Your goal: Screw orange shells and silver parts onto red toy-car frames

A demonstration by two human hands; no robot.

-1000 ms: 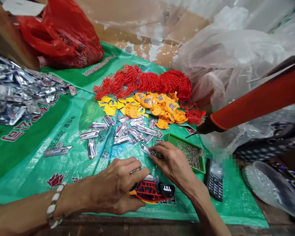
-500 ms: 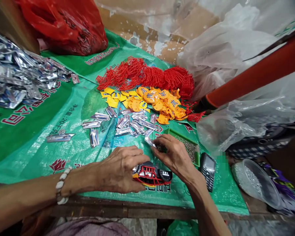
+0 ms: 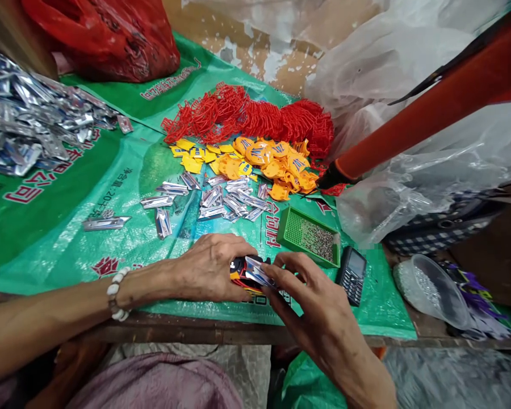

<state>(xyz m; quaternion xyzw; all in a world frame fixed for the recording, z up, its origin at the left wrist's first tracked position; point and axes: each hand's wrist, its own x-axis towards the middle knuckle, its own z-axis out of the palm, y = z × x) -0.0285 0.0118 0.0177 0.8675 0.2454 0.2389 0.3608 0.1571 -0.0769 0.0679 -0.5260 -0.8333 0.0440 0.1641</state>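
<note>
Holding silver panel (image 3: 256, 272) over toy vehicle (image 3: 239, 266);
left hand (image 3: 213, 267) curled snugly round the vehicle; right hand (image 3: 317, 292) pinching the panel, fingertips nearly closed

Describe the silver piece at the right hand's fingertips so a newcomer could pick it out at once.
Start at the green sheet; near its front edge, the left hand grips a small black, red and yellow assembly. The silver piece is over that assembly. Similar silver pieces lie loose farther back; this one alone is in the right hand.
</note>
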